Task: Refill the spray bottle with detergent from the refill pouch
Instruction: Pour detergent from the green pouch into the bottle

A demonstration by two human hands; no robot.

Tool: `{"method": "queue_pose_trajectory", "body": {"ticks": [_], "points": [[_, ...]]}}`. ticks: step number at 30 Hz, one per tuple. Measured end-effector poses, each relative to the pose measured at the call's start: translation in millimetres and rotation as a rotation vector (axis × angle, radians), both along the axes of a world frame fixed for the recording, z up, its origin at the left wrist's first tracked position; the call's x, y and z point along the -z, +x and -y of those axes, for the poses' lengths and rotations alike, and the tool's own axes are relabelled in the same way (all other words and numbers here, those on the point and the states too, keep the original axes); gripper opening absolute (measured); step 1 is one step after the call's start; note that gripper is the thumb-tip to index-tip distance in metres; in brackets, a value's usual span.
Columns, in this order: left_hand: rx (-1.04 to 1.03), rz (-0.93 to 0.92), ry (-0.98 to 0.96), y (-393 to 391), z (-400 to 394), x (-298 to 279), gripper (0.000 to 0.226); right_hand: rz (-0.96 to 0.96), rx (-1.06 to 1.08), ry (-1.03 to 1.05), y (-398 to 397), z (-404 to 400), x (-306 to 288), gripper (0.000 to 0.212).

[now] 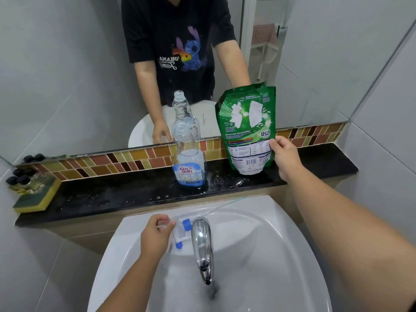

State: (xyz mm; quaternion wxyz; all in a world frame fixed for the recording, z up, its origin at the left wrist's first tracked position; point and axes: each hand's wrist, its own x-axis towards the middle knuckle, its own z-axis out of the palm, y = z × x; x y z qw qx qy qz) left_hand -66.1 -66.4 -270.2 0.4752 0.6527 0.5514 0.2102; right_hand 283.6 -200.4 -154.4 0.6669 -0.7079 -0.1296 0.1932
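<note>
Your right hand (284, 157) pinches the right edge of the green refill pouch (247, 129), thumb on the printed face and the other fingers curled behind it, so the pouch stands upright with its base on the black worktop (112, 197) in front of the mirror (67, 64). Just to the left of those fingers, apart from the pouch, the clear spray bottle (188, 157) stands upright on the same worktop, neck open with no cap on it, a little blue liquid at the bottom and water drops around its foot. Your left hand (155, 235) is low over the white sink (258, 244), its fingers curled around the bottle's spray head (180, 233), which has a blue collar and blue nozzle tip; its thin dip tube (225, 207) trails up and to the right along the basin rim. Just right of those fingers stands the chrome tap (202, 246). Far to their left, at the worktop's end, lies a yellow-and-green sponge (36, 199) with small dark-capped bottles (21, 179) beside it.
</note>
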Motion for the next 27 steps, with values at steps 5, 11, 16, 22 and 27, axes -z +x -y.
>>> {"method": "queue_pose_trajectory", "body": {"ticks": [5, 11, 16, 22, 27], "points": [[0.114, 0.094, 0.222, 4, -1, -49, 0.016, 0.106, -0.014, 0.076, -11, -4, -26, 0.015], [0.184, 0.185, 0.407, 24, -24, -113, 0.024, 0.339, -0.01, 0.052, -23, -3, -72, 0.021], [0.241, 0.158, 0.472, 47, -48, -148, 0.04, 0.645, -0.026, -0.028, -32, -1, -114, 0.015], [0.439, 0.079, 0.472, 70, -58, -162, 0.074, 1.066, -0.015, -0.12, -43, -1, -161, 0.018], [0.423, 0.127, 0.453, 89, -54, -167, 0.076, 1.282, -0.138, -0.228, -53, -6, -195, 0.017]]}}
